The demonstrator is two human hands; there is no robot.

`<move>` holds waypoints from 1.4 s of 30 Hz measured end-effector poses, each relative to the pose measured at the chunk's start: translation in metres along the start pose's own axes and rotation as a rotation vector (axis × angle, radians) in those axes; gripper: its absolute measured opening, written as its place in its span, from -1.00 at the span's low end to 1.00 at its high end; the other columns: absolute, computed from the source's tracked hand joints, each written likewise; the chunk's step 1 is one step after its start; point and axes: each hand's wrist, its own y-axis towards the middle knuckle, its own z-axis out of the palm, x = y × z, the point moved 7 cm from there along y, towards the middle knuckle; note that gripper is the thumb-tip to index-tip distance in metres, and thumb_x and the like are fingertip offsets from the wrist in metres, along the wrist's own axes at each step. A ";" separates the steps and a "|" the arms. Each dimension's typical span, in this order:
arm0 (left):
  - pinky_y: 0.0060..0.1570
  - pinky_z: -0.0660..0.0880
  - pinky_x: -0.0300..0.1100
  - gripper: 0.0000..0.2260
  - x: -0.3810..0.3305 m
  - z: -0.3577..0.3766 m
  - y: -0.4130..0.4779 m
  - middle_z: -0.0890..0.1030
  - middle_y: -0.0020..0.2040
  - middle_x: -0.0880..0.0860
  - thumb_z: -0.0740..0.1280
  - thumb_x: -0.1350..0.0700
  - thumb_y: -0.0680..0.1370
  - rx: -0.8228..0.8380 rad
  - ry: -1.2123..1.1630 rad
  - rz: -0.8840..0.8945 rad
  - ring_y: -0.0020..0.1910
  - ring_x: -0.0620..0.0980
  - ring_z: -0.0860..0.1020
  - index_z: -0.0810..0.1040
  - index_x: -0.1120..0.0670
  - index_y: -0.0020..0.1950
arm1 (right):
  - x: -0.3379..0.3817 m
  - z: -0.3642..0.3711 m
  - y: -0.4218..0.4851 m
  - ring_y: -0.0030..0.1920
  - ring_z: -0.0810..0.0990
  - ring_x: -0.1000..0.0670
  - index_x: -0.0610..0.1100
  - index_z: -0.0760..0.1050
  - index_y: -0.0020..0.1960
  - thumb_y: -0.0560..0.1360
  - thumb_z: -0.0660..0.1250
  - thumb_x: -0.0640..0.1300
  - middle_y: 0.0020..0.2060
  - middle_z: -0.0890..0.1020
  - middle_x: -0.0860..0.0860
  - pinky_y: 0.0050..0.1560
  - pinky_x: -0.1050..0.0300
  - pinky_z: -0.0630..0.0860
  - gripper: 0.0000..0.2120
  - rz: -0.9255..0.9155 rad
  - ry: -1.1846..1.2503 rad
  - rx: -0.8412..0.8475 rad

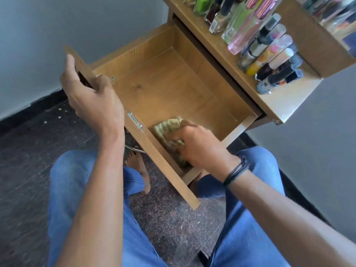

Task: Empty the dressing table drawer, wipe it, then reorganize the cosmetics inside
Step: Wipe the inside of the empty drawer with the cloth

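Observation:
The wooden drawer (169,83) is pulled out and holds only a cloth. My left hand (92,99) grips the top edge of the drawer front, fingers curled over it. Inside the drawer's near corner, my right hand (200,147) holds a crumpled green-and-cream checked cloth (169,130) pressed against the drawer floor beside the front panel. Several cosmetics bottles (265,49) stand in rows on the dressing table top (279,105).
A mirror or cabinet edge (327,35) rises at the upper right behind the bottles. My legs in blue jeans (81,189) sit under the drawer, over a dark speckled floor (28,151). A pale wall (57,35) lies to the left.

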 end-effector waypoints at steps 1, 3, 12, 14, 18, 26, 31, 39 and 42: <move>0.24 0.45 -0.34 -0.43 0.001 0.000 0.000 0.45 0.22 -0.16 0.25 0.26 0.45 0.007 -0.002 -0.008 0.25 -0.19 0.49 0.40 0.18 0.49 | -0.010 -0.007 0.003 0.16 0.65 -0.09 0.10 0.62 0.28 0.54 0.35 -0.30 0.23 0.63 0.01 0.26 0.02 0.57 -0.57 0.012 -0.022 -0.024; 0.25 0.46 -0.31 -0.43 0.000 -0.002 0.000 0.46 0.22 -0.16 0.25 0.23 0.46 0.007 -0.006 -0.024 0.29 -0.14 0.51 0.40 0.17 0.50 | -0.037 -0.028 0.011 0.08 0.68 -0.07 0.03 0.66 0.19 0.57 0.32 -0.25 0.12 0.68 -0.01 0.14 0.06 0.62 -0.70 0.070 -0.148 -0.092; 0.13 0.44 -0.43 -0.43 -0.006 -0.004 -0.002 0.47 0.27 -0.06 0.24 0.28 0.46 0.013 -0.044 -0.063 0.12 -0.42 0.49 0.40 0.21 0.50 | -0.071 -0.052 0.011 0.18 0.55 -0.23 0.22 0.42 0.47 0.59 0.32 -0.19 0.30 0.48 0.05 0.01 -0.06 0.56 -0.48 0.186 -0.293 -0.141; 0.14 0.43 -0.44 -0.42 -0.008 -0.004 -0.005 0.45 0.28 -0.11 0.24 0.26 0.46 0.020 -0.049 -0.079 0.20 -0.29 0.47 0.38 0.19 0.51 | -0.072 -0.052 0.005 0.14 0.58 -0.26 0.20 0.42 0.46 0.58 0.35 -0.16 0.28 0.50 -0.01 -0.07 -0.04 0.51 -0.50 0.237 -0.326 -0.173; 0.19 0.45 -0.37 -0.41 -0.006 -0.004 -0.004 0.50 0.35 -0.01 0.24 0.23 0.44 0.016 -0.037 -0.098 0.31 -0.12 0.49 0.39 0.18 0.51 | -0.068 -0.055 0.001 -0.03 0.59 -0.28 -0.07 0.56 0.26 0.56 0.33 -0.16 0.08 0.57 -0.15 -0.19 0.01 0.41 -0.72 0.289 -0.412 -0.185; 0.11 0.33 -0.50 -0.41 -0.007 -0.003 -0.005 0.46 0.24 -0.16 0.28 0.23 0.46 0.010 -0.003 -0.112 0.29 -0.18 0.48 0.40 0.12 0.52 | 0.013 -0.012 -0.016 -0.14 0.64 -0.15 -0.11 0.49 0.09 0.48 0.27 -0.31 -0.07 0.60 -0.05 -0.12 -0.02 0.64 -0.78 -0.003 -0.218 -0.032; 0.05 0.29 -0.56 -0.41 -0.005 -0.003 -0.005 0.46 0.26 -0.17 0.29 0.24 0.48 0.017 0.031 -0.118 0.27 -0.23 0.48 0.38 0.10 0.53 | 0.022 0.001 -0.012 -0.09 0.67 -0.11 -0.09 0.58 0.14 0.50 0.32 -0.33 0.02 0.66 -0.01 -0.04 0.00 0.64 -0.74 -0.076 -0.164 -0.072; 0.08 0.26 -0.60 -0.42 -0.006 -0.003 -0.005 0.48 0.42 -0.04 0.31 0.23 0.51 0.016 0.075 -0.126 0.37 -0.12 0.46 0.38 0.06 0.55 | 0.051 -0.007 0.044 -0.06 0.66 -0.07 0.20 0.41 0.48 0.57 0.26 -0.24 0.47 0.31 0.11 0.02 0.06 0.64 -0.44 -0.202 -0.191 -0.140; 0.19 0.35 -0.35 -0.41 -0.005 -0.003 -0.004 0.50 0.40 -0.02 0.32 0.22 0.51 0.025 0.087 -0.125 0.36 -0.07 0.48 0.37 0.04 0.55 | 0.064 -0.013 0.074 0.16 0.63 -0.12 0.24 0.35 0.51 0.59 0.21 -0.24 0.59 0.18 0.21 0.13 0.05 0.58 -0.41 -0.222 -0.199 -0.094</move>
